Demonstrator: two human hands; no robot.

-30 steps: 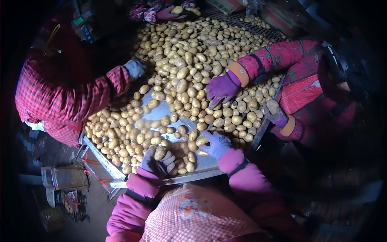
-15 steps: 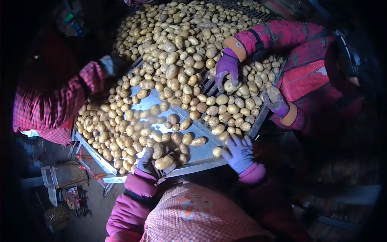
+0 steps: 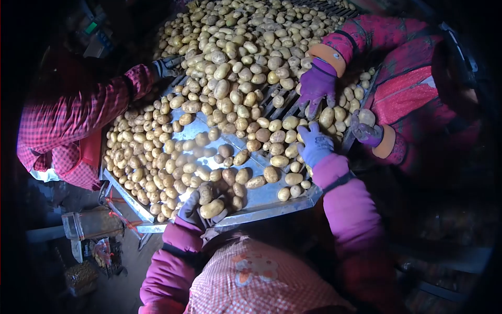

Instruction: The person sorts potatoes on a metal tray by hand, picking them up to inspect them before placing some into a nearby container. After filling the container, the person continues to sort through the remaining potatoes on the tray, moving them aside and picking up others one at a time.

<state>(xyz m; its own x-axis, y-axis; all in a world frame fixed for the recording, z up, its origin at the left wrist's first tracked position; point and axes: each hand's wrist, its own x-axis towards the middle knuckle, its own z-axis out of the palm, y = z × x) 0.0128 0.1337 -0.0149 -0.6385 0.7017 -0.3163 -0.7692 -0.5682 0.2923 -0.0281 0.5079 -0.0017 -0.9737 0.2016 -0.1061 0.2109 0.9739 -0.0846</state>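
Many potatoes (image 3: 157,152) cover a metal table (image 3: 261,212) in front of me. At its near edge, my gloved left hand (image 3: 196,210) is closed on potatoes; a large oval potato (image 3: 213,209) and a rounder one (image 3: 205,193) rest in its fingers. Reaching forward over the right side, my gloved right hand (image 3: 315,145) lies against potatoes beside the slatted part, its fingers apart, and I see nothing held in it. Several loose potatoes (image 3: 294,179) lie on the metal just below and left of this hand.
On the right, a co-worker's purple-gloved hand (image 3: 318,86) is close above mine; the other (image 3: 366,128) holds a potato. Another co-worker's hand (image 3: 168,67) reaches in from the left. A metal grate (image 3: 280,104) shows between potatoes. Below left stands a container (image 3: 94,224).
My right hand has moved forward from the near edge to the potatoes by the grate. Potatoes there have shifted toward the near edge. My left hand holds its place. The co-workers' hands have moved.
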